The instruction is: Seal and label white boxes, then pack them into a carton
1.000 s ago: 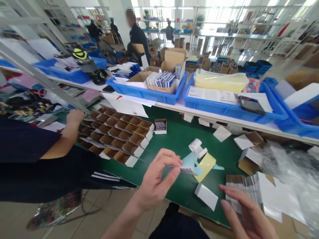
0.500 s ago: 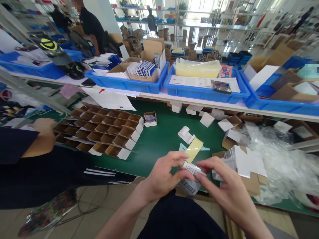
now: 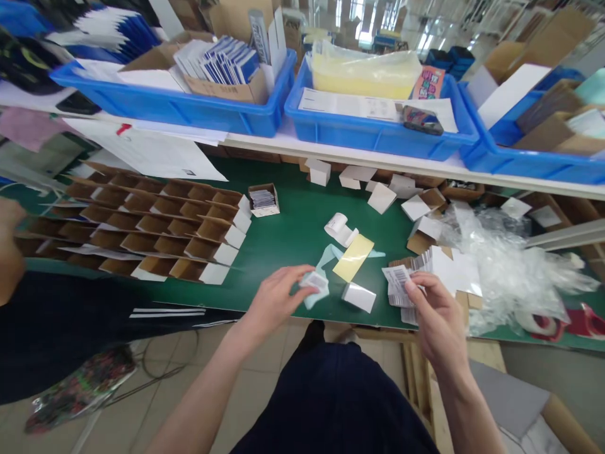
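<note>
My left hand [image 3: 281, 293] pinches a pale blue strip [image 3: 319, 284] with a whitish patch on it, just above the bench's front edge. Between my two hands, a small white box [image 3: 359, 296] lies on the green surface. With thumb and fingers, my right hand [image 3: 437, 309] grips a barcode label sheet [image 3: 397, 280] at a stack of similar printed pieces. A yellow paper strip [image 3: 353, 257] lies beyond the small box, over more pale blue material. Behind it is a curled white label roll [image 3: 338, 227].
A divided carton grid [image 3: 155, 230] occupies the bench's left side, with a small open box of packets [image 3: 263, 200] beside it. Crumpled clear plastic [image 3: 501, 265] and white cartons [image 3: 420, 214] lie right. Blue trays [image 3: 378, 135] line the shelf above. Another person's arm [image 3: 9, 239] is at far left.
My hands have separated. The small white box they held now lies on the bench. My left hand took the pale blue strip; my right hand moved to the barcode stack. The view has tilted down.
</note>
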### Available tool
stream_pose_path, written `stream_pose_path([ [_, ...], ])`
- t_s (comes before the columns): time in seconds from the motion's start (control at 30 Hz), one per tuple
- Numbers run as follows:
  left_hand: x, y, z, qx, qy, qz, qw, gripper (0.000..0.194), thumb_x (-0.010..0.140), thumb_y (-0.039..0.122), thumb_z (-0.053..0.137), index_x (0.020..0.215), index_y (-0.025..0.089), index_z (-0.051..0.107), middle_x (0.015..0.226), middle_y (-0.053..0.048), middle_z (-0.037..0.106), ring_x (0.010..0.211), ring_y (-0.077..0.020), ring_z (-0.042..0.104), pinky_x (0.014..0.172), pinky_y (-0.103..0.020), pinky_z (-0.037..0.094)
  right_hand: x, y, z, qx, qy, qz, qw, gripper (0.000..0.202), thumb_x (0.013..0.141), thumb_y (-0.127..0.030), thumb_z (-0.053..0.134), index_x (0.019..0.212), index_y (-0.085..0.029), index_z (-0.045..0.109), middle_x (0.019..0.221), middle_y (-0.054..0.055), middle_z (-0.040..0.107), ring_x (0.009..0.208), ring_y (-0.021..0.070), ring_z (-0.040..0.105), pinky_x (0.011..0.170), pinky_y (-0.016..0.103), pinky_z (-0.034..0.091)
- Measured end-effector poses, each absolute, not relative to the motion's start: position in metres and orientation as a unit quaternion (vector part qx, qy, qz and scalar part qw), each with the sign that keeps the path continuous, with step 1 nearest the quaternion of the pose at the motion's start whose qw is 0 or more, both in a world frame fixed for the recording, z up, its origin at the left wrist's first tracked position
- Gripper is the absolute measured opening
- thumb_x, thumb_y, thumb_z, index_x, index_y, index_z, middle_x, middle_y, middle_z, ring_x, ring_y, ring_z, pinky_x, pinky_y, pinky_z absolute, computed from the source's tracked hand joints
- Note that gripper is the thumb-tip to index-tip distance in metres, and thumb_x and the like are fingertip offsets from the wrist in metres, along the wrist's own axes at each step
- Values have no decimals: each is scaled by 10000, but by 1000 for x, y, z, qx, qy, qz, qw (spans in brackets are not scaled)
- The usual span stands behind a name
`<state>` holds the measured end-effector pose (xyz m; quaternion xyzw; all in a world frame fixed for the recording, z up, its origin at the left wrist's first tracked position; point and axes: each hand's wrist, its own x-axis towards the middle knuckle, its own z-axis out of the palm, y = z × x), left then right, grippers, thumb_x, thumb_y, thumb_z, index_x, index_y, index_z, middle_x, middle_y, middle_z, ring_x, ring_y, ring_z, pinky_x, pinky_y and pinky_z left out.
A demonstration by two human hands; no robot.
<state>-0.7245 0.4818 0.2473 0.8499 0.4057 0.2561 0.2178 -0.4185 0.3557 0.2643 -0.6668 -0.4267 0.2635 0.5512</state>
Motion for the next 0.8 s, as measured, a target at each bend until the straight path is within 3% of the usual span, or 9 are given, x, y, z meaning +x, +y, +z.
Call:
stream_pose_path([
  [0.07, -740, 507, 213, 815, 478, 265, 192, 433, 947, 524, 616, 1251, 218, 649, 1213, -101, 729, 1114, -284, 695, 1000, -434, 554, -398, 362, 218, -699, -479, 278, 452, 248, 943, -464, 651, 1000, -223, 665, 1187, 81, 635, 1190, 246, 561, 1078, 437, 421],
  [0.13, -754, 527, 181, 782, 535, 267, 175, 506, 982, 513, 544, 1361, 180, 573, 1318, -152, 670, 1245, -328, 631, 1079, -502, 502, -382, 369, 166, -706, -496, 327, 386, 289, 898, -492, 695, 897, -202, 695, 1084, 83, 685, 1069, 249, 613, 995, 436, 479],
  [0.23, -769, 532, 143, 761, 576, 246, 168, 737, 944, 510, 599, 1556, 179, 355, 1628, -201, 354, 1517, -406, 323, 1203, -611, 335, -372, 377, 95, -713, -498, 377, 320, 295, 901, -473, 705, 883, -178, 693, 959, 51, 701, 935, 213, 641, 922, 428, 518],
  [0.3, -775, 515, 124, 753, 592, 228, 173, 815, 929, 501, 619, 1601, 207, 264, 1688, -185, 207, 1561, -407, 213, 1231, -617, 283, -371, 380, 58, -719, -491, 394, 294, 290, 935, -450, 680, 949, -161, 684, 986, 40, 696, 930, 195, 654, 913, 426, 533],
  [0.47, -793, 428, 81, 715, 644, 179, 204, 681, 976, 473, 514, 1575, 220, 309, 1551, -159, 364, 1468, -297, 400, 1215, -476, 377, -370, 384, 5, -724, -485, 408, 274, 294, 970, -423, 649, 1089, -156, 674, 1187, 72, 679, 1072, 222, 657, 954, 452, 550],
  [0.63, -835, 347, 28, 650, 711, 85, 254, 690, 927, 541, 503, 1484, 143, 422, 1419, -196, 436, 1398, -375, 450, 1162, -564, 409, -362, 386, -20, -724, -501, 396, 263, 273, 962, -392, 668, 1115, -167, 679, 1246, 82, 670, 1142, 234, 642, 1013, 484, 528],
  [0.8, -874, 293, -17, 569, 761, 3, 312, 665, 893, 544, 511, 1385, 97, 498, 1249, -186, 573, 1264, -370, 572, 1057, -531, 496, -360, 386, -32, -732, -513, 369, 254, 282, 962, -398, 668, 1122, -166, 678, 1236, 81, 674, 1141, 236, 643, 1013, 488, 528],
])
